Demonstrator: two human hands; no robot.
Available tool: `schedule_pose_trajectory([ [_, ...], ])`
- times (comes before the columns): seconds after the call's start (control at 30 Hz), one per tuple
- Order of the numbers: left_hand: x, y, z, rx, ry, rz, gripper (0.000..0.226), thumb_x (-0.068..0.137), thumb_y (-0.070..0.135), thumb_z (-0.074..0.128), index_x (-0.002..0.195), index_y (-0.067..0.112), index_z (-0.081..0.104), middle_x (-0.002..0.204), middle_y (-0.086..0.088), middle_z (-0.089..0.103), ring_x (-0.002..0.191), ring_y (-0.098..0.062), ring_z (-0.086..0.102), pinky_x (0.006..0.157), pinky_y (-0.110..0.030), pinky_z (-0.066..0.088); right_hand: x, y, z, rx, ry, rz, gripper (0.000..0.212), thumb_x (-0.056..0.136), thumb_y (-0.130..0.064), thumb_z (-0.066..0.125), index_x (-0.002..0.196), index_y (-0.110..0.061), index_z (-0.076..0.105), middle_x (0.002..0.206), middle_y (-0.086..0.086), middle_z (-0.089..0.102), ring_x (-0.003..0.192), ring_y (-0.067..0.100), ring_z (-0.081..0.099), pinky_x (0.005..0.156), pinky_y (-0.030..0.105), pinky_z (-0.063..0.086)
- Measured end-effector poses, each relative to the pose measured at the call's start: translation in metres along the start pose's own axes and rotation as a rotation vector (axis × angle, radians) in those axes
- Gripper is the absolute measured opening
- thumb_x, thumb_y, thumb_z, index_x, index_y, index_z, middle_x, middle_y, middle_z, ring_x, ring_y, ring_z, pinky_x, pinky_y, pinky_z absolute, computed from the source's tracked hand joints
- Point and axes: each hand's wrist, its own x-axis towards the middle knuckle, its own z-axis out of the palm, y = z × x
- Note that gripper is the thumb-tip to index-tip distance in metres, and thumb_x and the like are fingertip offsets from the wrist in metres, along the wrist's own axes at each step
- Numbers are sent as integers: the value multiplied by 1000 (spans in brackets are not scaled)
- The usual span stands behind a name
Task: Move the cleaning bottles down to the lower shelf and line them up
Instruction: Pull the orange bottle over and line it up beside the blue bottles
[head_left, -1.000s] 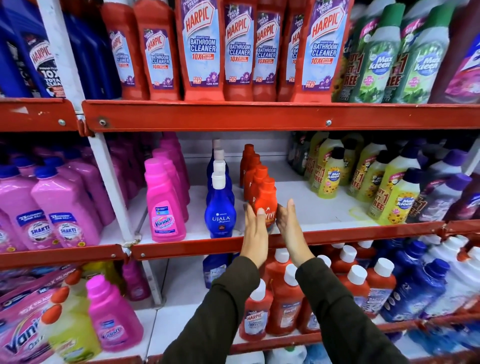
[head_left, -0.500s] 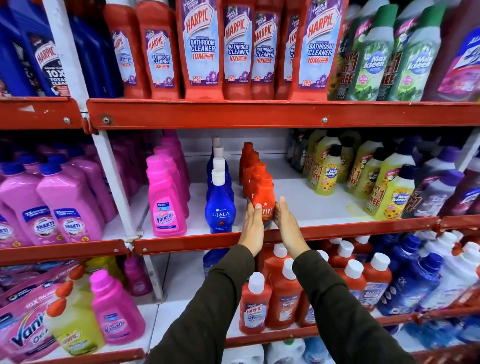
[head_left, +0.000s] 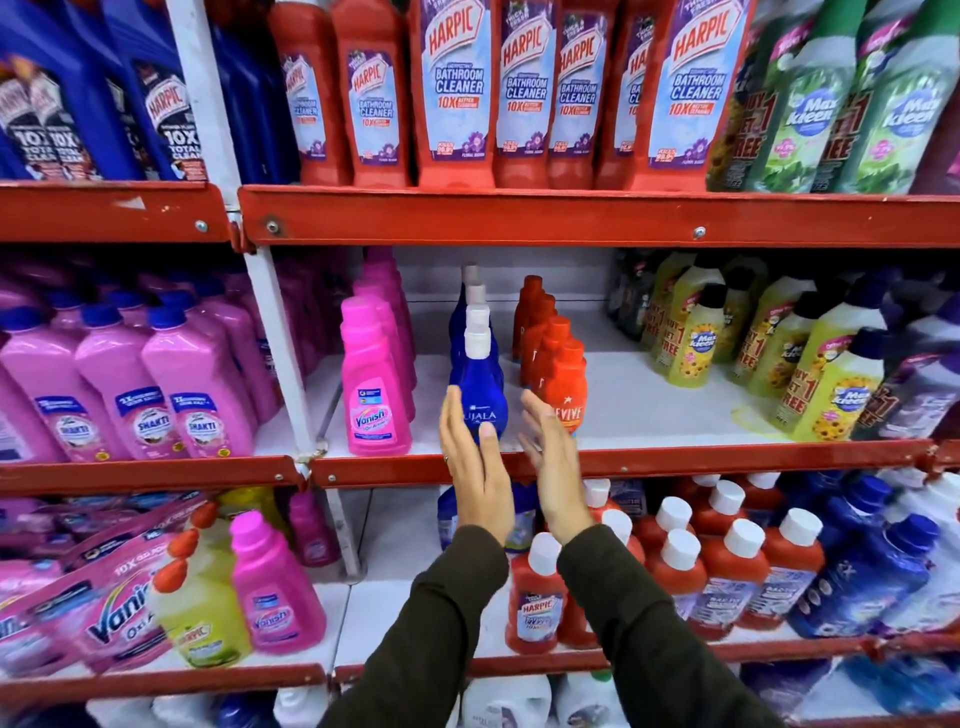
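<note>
Both hands were empty, fingers spread: left hand (head_left: 475, 467) before the front blue Ujala bottle (head_left: 478, 397), right hand (head_left: 550, 462) beside the orange Revive bottle (head_left: 566, 389). Both rows stood on the middle shelf (head_left: 675, 460); transfer to the lower shelf (head_left: 571, 662) appeared outstanding.
</note>
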Motion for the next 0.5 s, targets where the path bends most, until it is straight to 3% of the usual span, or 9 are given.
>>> schedule_pose_trajectory([
  [0.07, 11, 4, -6, -44, -25, -172, 57, 112, 38, 27, 164, 25, 12, 170, 10, 11, 149, 10, 9, 122, -19, 14, 5, -1, 14, 66, -67, 80, 33, 109, -32, 31, 128, -32, 57, 120, -20, 65, 108, -13, 63, 80, 5, 51],
  [0.13, 24, 5, -11, -71, -83, -313, 61, 111, 43, 24, 165, 21, 7, 173, 4, 8, 156, -4, 10, 123, -23, 13, 11, 0, 22, 128, -95, 143, 29, 108, -35, 32, 109, -34, 62, 102, -22, 70, 86, -16, 69, 69, 5, 53],
  [0.27, 43, -3, -19, -56, -146, -389, 76, 103, 61, 21, 164, 17, 20, 171, -2, 23, 157, -16, 21, 131, -43, 16, 15, 3, 25, 147, -91, 183, 32, 107, -40, 33, 105, -31, 64, 98, -18, 72, 78, -13, 71, 62, 5, 52],
  [0.4, 48, -7, -20, -68, -140, -403, 78, 98, 62, 24, 161, 15, 28, 164, -8, 35, 151, -20, 36, 127, -47, 27, 15, 4, 25, 124, -76, 180, 30, 107, -40, 34, 108, -32, 63, 97, -19, 72, 78, -14, 71, 61, 5, 52],
  [0.5, 46, -7, -20, -57, -144, -377, 85, 93, 66, 24, 162, 16, 26, 164, -7, 35, 151, -21, 35, 127, -47, 28, 13, 2, 26, 124, -70, 189, 28, 107, -39, 35, 104, -34, 62, 94, -22, 72, 77, -14, 71, 60, 5, 52],
])
